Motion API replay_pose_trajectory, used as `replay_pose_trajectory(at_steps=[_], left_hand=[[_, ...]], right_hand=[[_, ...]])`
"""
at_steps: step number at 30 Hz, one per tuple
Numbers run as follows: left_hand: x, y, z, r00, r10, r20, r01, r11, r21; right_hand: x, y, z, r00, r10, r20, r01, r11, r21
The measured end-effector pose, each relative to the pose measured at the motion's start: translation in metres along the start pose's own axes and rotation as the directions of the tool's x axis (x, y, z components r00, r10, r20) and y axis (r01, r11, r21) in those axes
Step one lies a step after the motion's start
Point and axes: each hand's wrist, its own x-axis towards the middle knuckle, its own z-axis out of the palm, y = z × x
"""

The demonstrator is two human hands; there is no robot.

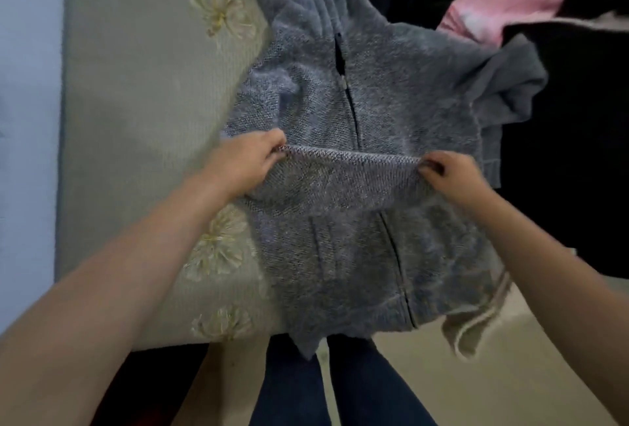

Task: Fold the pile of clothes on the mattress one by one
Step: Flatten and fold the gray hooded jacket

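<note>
Open mattress (136, 112) surface lies along the left side of the grey hoodie (357, 112), bare but for its printed flowers; a hand could pass there freely. The hoodie covers the middle, its hem overhanging the near mattress edge. Across its chest, a folded sleeve (347, 177) is stretched between the left hand (245, 163) and right hand (452, 174), barring the centre. To the right, the other sleeve (507, 85) lies bunched against a dark garment (571, 153). A pink garment (503, 0) blocks the far right corner. Floor (476, 374) shows below, right.
</note>
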Motion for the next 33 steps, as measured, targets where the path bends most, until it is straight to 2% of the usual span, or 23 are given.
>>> replay_pose_trajectory(at_steps=[3,5,8,10,12,14,15,16,18,20,22,23,25,26,28,31,32,33], left_hand=[[0.048,0.025,0.008,1.000,0.023,-0.010,-0.021,0.990,0.138],[0.076,0.039,0.010,0.997,0.038,-0.064,-0.029,0.990,0.141],[0.117,0.055,0.013,0.968,0.057,-0.243,-0.069,0.997,-0.041],[0.135,0.055,0.016,0.970,-0.026,-0.241,-0.017,0.985,-0.173],[0.140,0.036,0.025,0.983,-0.168,-0.070,0.156,0.977,-0.146],[0.133,0.010,0.035,0.950,-0.275,0.147,0.270,0.961,0.055],[0.125,0.000,0.039,0.934,-0.300,0.194,0.281,0.952,0.121],[0.115,-0.005,0.041,0.927,-0.311,0.209,0.283,0.947,0.153],[0.092,-0.009,0.045,0.962,-0.244,0.124,0.223,0.961,0.161],[0.066,-0.006,0.050,0.993,-0.112,0.043,0.099,0.968,0.232],[0.047,-0.006,0.055,0.995,-0.064,0.074,0.038,0.949,0.314],[0.043,-0.004,0.055,0.991,-0.094,0.100,0.057,0.946,0.319],[0.044,-0.004,0.057,0.981,-0.175,0.088,0.147,0.953,0.266],[0.047,-0.003,0.059,0.983,-0.172,0.067,0.149,0.953,0.263],[0.052,-0.003,0.061,0.994,-0.107,0.038,0.090,0.949,0.303],[0.050,-0.002,0.059,0.997,-0.079,0.017,0.070,0.945,0.320],[0.046,-0.004,0.060,0.996,-0.088,0.031,0.073,0.941,0.331],[0.041,-0.006,0.059,0.992,-0.115,0.053,0.090,0.936,0.341]], right_hand=[[0.026,0.031,-0.034,0.999,0.003,-0.050,-0.009,0.992,-0.123],[0.050,0.045,-0.058,0.992,0.018,-0.122,-0.037,0.987,-0.156],[0.093,0.062,-0.092,0.951,0.053,-0.306,-0.122,0.970,-0.211],[0.122,0.072,-0.103,0.929,0.096,-0.358,-0.218,0.922,-0.321],[0.144,0.075,-0.097,0.953,0.160,-0.258,-0.263,0.861,-0.436],[0.155,0.072,-0.077,0.977,0.187,-0.102,-0.213,0.862,-0.461],[0.156,0.070,-0.064,0.985,0.163,-0.061,-0.173,0.878,-0.446],[0.154,0.068,-0.051,0.992,0.116,-0.044,-0.124,0.896,-0.426],[0.145,0.061,-0.024,0.999,-0.046,0.003,0.044,0.918,-0.394],[0.129,0.056,0.004,0.960,-0.214,0.183,0.274,0.860,-0.430],[0.114,0.059,0.025,0.919,-0.216,0.330,0.367,0.775,-0.515],[0.110,0.065,0.031,0.927,-0.177,0.331,0.343,0.757,-0.556],[0.111,0.077,0.029,0.963,-0.092,0.252,0.230,0.766,-0.600],[0.113,0.081,0.026,0.974,-0.081,0.212,0.194,0.782,-0.592],[0.116,0.084,0.020,0.980,-0.137,0.146,0.195,0.823,-0.533],[0.107,0.084,0.016,0.945,-0.327,0.006,0.284,0.812,-0.511],[0.102,0.083,0.014,0.943,-0.330,0.030,0.298,0.806,-0.511],[0.096,0.082,0.014,0.952,-0.275,0.133,0.303,0.789,-0.534]])
